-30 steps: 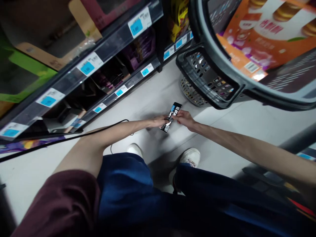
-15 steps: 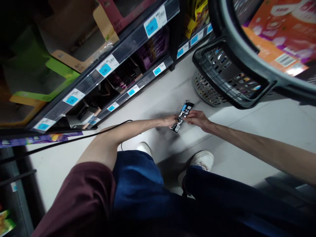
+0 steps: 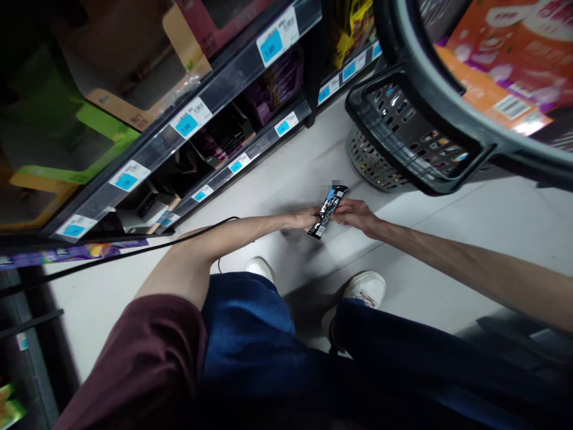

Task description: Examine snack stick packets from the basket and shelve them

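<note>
A narrow, shiny black snack packet (image 3: 329, 210) is held out over the pale floor between my two hands, with small white label patches and a blue mark on its face. My left hand (image 3: 305, 218) grips its left side, the fingers partly hidden by the packet. On the opposite side, my right hand (image 3: 357, 215) pinches the edge between thumb and fingers. The packet lies at a slant, its upper end toward the basket.
A grey plastic basket (image 3: 380, 173) with a black handle stands at upper right, near orange packages (image 3: 501, 71). Shelves with price tags (image 3: 190, 122) and open cartons run along the left. A black cable (image 3: 134, 254) crosses by my left arm. My white shoes (image 3: 366, 288) are below.
The view has shifted very slightly. Both hands keep their hold on the black packet, which stays in nearly the same place and slant.
</note>
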